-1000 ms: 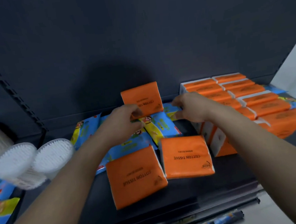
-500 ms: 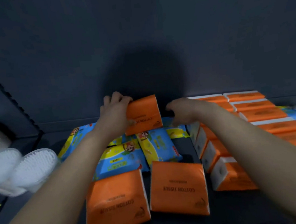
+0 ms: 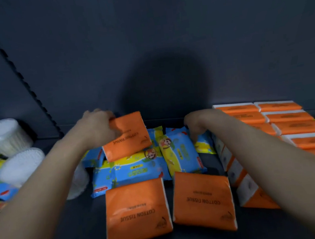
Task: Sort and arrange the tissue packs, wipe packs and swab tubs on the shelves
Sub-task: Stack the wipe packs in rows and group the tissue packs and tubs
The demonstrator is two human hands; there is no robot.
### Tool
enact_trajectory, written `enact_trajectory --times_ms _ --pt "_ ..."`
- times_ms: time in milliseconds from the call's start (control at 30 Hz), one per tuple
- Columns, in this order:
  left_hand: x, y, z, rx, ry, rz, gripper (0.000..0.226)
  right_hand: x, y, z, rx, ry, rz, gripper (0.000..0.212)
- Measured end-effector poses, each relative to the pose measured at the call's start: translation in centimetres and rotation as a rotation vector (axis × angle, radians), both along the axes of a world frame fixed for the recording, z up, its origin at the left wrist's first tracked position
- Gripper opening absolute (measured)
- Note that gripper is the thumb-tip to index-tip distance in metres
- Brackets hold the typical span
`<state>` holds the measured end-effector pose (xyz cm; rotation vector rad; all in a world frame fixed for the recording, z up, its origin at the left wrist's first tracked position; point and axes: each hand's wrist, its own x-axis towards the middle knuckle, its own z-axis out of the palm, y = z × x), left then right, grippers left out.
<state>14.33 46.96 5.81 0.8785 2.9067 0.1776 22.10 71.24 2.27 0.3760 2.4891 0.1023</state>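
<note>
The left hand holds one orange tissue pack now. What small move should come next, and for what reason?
Probably carry the orange tissue pack in the left hand rightward to the orange rows; it is over blue wipe packs, away from its kind.

Orange tissue pack (image 3: 128, 136): seen upright at the back panel a second ago, it is now turned and tilted. Its printed line is carried from the right edge to the lower edge, and its bottom edge is laid over the blue wipe packs (image 3: 138, 168).

Left hand (image 3: 97, 127): moved from the pack's lower left corner up to its upper left edge, where the pack is gripped.

Right hand (image 3: 196, 124): fingers are now turned down onto the small wipe pack (image 3: 204, 143) beside the orange row. The grip is not discernible.
</note>
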Motion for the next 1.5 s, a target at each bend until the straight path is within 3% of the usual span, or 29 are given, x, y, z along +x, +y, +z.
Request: enact_trajectory --times_ms 100,200,300,367,433,533,667,733,867,1033,1167,1300,1500 --pt "1.2 1.5 -0.8 0.064 0.194 -0.157 0.048 -0.1 -0.1 -0.2 -0.002 0.007 -0.011 0.057" --pt "3.4 4.8 -1.8 0.148 0.019 -0.439 0.049 -0.1 0.0 -0.5 -0.01 0.034 -0.04 0.064" --pt "4.3 7.7 -3.2 -0.019 -0.2 -0.45 0.078 0.4 0.3 -0.6 -0.025 0.133 -0.053 0.053" --pt "4.4 9.0 -4.1 -0.156 -0.196 -0.434 0.095 0.8 0.7 -0.3 -0.057 0.215 -0.061 0.046" --pt "4.3 9.7 -4.7 -0.167 -0.172 -0.428 0.1 1.3 1.1 0.1 -0.092 0.282 -0.073 0.039" --pt "3.8 9.9 -4.8 -0.015 -0.223 -0.397 0.095 2.0 1.3 0.6 -0.15 0.365 -0.106 0.034" --pt "3.0 9.0 -2.8 0.35 -0.34 -0.349 0.034 2.2 1.1 1.5 -0.189 0.438 -0.11 0.032" --pt "2.7 8.3 -1.4 0.504 -0.382 -0.315 0.022 2.3 1.0 2.3 -0.221 0.475 -0.116 0.028" --pt "2.6 6.3 0.9 0.735 -0.44 -0.193 0.027 2.7 1.0 4.0 -0.318 0.647 -0.139 0.018" --pt "2.6 3.6 2.6 1.029 -0.415 -0.02 0.023 2.4 0.0 6.2 -0.423 0.843 -0.147 0.026" --pt "3.0 0.9 3.5 1.238 -0.357 0.097 0.043 1.5 -1.6 7.6 -0.526 0.904 -0.119 0.022" --pt "4.1 -2.6 3.8 1.357 -0.275 0.205 0.064 0.2 -4.1 8.2 -0.668 0.95 -0.09 0.014" --pt "5.1 -8.2 3.9 1.409 -0.133 0.222 0.058 -0.5 -9.5 9.1 -0.719 1.028 -0.019 0.016"
